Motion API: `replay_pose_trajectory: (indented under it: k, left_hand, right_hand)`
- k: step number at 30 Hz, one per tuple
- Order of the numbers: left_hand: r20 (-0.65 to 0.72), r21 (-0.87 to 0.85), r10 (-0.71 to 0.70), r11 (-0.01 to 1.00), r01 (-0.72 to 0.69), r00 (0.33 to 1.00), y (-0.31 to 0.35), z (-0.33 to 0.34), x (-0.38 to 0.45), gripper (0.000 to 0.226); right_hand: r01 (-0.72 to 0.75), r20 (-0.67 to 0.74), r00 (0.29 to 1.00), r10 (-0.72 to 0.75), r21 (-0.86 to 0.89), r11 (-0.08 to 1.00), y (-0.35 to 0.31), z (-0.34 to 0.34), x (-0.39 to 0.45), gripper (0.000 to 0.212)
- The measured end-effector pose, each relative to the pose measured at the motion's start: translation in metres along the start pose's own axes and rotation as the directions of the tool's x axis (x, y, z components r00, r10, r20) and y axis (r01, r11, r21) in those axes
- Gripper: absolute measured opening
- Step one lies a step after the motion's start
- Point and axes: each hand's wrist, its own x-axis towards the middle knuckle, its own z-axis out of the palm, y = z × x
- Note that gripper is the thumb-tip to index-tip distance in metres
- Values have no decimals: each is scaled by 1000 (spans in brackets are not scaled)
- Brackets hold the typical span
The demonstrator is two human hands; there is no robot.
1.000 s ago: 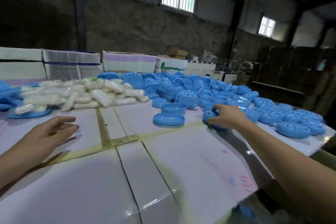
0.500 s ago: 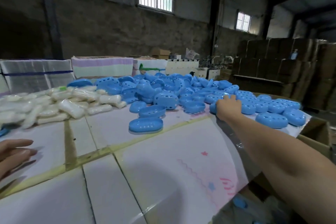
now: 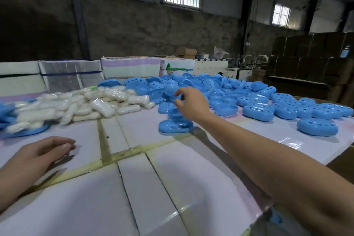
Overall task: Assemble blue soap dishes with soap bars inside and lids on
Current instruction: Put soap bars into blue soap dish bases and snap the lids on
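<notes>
While both hands (left hand (image 3: 41,152), right hand (image 3: 191,104)) remain spread and empty, loose dish parts (image 3: 254,110) at 1 o'clock and soap bars (image 3: 99,106) at 11 o'clock await assembly.

The soap dishes (image 3: 256,110) heaped from twelve to two o'clock were bright sky blue, many of them dotted with rows of darker oval holes. At ten o'clock the soap bars (image 3: 82,104) were creamy white inside clear, glossy wrappers. The table (image 3: 118,188) was pale white with a faint lilac tint, crossed by yellowish tape strips (image 3: 104,141) and marked with small pink and blue prints toward three o'clock. Beyond it, white stacked sheets (image 3: 131,69) carried lilac bands, one bundle (image 3: 70,73) grey-silver with a dark blue strap. The boxes (image 3: 314,57) at two o'clock were brown.
</notes>
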Motion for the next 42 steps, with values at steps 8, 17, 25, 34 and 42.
replay_pose_trajectory:
  k: [8, 17, 25, 34, 42]
  left_hand:
    - [-162, -119, -73, 991, 54, 984, 34, 11, -20, 20]
    - [-275, 10, -77, 997, 83, 958, 35, 9, -19, 32]
    - [-367, 163, -60, 978, 128, 928, 37, 1, -17, 29]
    - [-440, 399, -129, 858, 323, 889, 23, -48, 30, 15]
    - [-588, 645, -109, 535, 546, 801, -10, -104, 52, 37]
  right_hand:
    - [106, 237, 950, -202, 366, 925, -159, 77, -30, 18]
    - [134, 323, 907, -270, 386, 913, -189, 119, -62, 17]
    - [257, 362, 847, -390, 363, 896, -191, 122, -62, 22]
    - [374, 337, 803, -491, 355, 857, -189, 127, -62, 25]
    - [518, 277, 745, -607, 333, 788, -195, 129, -67, 30]
